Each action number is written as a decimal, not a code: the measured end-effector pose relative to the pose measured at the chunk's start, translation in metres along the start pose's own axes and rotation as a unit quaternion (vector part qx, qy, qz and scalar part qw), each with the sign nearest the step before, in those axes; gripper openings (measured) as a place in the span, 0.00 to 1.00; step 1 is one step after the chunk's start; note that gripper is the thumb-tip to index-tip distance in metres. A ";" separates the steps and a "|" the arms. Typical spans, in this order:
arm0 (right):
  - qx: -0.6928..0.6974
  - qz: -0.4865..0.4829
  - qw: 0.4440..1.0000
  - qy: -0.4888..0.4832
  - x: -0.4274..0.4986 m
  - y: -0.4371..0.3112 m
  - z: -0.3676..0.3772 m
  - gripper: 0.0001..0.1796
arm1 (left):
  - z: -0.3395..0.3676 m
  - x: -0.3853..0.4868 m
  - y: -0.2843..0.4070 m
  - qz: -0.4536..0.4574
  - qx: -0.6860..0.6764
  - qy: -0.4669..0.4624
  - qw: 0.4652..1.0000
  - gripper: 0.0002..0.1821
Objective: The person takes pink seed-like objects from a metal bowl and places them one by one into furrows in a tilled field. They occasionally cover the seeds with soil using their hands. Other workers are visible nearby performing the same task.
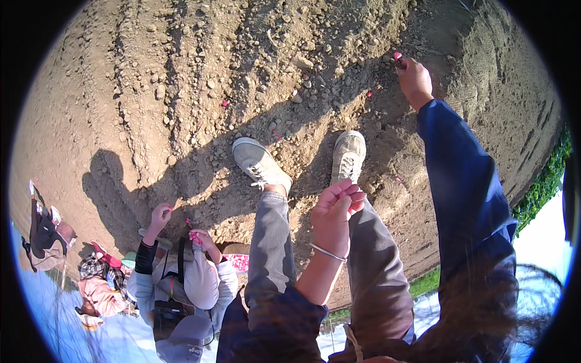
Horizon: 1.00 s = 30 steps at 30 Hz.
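My left hand (337, 213), with a light bangle at the wrist, is in front of my right shin. Its fingers are curled over small pink pieces (340, 195), mostly hidden in the palm. Out to the upper right, my right hand (415, 80) reaches down close to the soil at the end of a dark blue sleeve. It grips a short dark tool (401, 65) that has a bright pink piece (398, 56) at its tip. Whether the tool pinches that piece cannot be told. Loose pink bits (369, 94) lie on the shaded soil nearby.
Cloddy soil (199, 90) with shallow furrows spreads past my pale lace-up shoes (348, 152). Another pink bit (225, 103) lies there. At lower left a co-worker (181, 272) handles pink pieces beside a container of pink pieces (238, 263). More people (102, 286) are further left.
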State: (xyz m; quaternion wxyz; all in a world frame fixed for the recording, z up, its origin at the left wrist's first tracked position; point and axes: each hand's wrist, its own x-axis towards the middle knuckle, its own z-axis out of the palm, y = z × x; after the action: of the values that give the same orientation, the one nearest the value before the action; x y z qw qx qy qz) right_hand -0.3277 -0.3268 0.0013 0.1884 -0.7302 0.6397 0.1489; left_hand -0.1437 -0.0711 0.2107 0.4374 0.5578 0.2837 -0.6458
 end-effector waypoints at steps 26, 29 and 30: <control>0.247 0.080 0.965 -0.022 0.029 -0.005 0.024 0.09 | 0.006 0.000 0.009 -0.051 -0.046 -0.001 0.998 0.15; 0.212 0.082 0.974 0.009 0.028 -0.006 0.028 0.09 | 0.006 0.000 0.010 -0.043 -0.054 -0.007 0.998 0.15; 0.196 0.068 0.978 0.023 0.029 -0.007 0.030 0.08 | 0.005 0.000 0.010 -0.046 -0.056 -0.007 0.997 0.15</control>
State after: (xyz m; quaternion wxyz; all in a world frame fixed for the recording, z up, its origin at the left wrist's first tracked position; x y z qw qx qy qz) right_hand -0.3160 -0.3376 -0.0381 0.3024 -0.6370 0.7089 0.0168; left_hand -0.1371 -0.0805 0.2127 0.4402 0.5140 0.3416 -0.6522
